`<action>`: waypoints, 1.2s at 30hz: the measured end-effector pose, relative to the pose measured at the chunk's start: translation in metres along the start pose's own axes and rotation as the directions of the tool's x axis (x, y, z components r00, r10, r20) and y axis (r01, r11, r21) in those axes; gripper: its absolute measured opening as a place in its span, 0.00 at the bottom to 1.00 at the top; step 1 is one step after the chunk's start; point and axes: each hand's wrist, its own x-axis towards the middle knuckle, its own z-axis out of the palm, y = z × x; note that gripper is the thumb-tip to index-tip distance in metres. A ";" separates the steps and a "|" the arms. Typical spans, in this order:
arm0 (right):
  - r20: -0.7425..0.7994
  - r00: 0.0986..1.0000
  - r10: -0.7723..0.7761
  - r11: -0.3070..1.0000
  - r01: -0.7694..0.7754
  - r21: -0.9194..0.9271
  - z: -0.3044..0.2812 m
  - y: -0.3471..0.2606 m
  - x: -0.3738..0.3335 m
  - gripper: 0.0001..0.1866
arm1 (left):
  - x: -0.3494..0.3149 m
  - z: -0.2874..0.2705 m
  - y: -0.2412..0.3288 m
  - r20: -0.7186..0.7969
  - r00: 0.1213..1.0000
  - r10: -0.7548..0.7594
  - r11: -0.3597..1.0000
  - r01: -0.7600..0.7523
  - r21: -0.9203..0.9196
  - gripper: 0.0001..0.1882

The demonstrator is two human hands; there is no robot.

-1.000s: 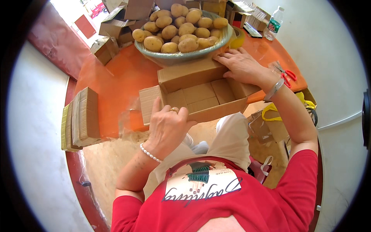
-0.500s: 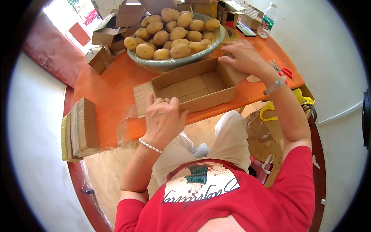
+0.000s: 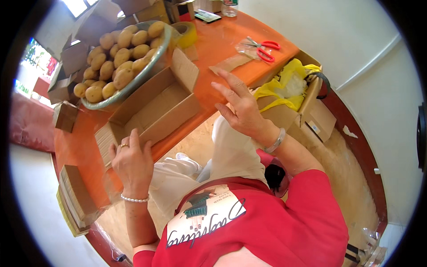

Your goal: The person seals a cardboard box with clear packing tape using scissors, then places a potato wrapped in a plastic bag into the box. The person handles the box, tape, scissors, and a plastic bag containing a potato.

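Observation:
An open cardboard box [image 3: 173,115] sits along the orange table's near edge, its inside bare and its end flaps folded outward. My left hand [image 3: 133,164] grips the box at its near left corner, fingers over the rim and thumb on the outer side. To the right of the box, my right hand [image 3: 242,109] hangs in the air by the table edge, fingers extended and holding nothing. Just beyond the box stands a large basin [image 3: 153,71] heaped with potatoes [image 3: 120,58].
Red-handled scissors [image 3: 266,50] lie on a plastic bag at the table's right. A yellow tape roll [image 3: 184,34] is beside the basin. Flattened cardboard [image 3: 73,196] stands at the left edge. A carton with a yellow bag [image 3: 291,84] sits right of the table; more boxes [image 3: 95,20] are behind.
My right hand has left the box's right end and drawn back toward me, its fingers opening. My left hand stays at the box's left corner. The view has turned to the right.

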 end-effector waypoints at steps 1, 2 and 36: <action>0.046 0.998 0.053 0.999 -0.053 0.003 -0.005 0.005 -0.007 0.19 | -0.001 0.000 0.001 0.032 0.999 -0.005 1.000 0.005 0.011 0.22; 0.092 0.990 0.106 0.994 -0.107 0.005 -0.012 0.015 -0.017 0.18 | -0.001 -0.001 0.002 0.063 0.998 -0.012 1.000 0.010 0.023 0.23; -0.229 0.347 0.910 0.411 -0.834 0.369 -0.161 0.228 -0.103 0.06 | -0.043 -0.012 0.046 -0.301 0.785 0.542 0.671 -0.620 -0.407 0.11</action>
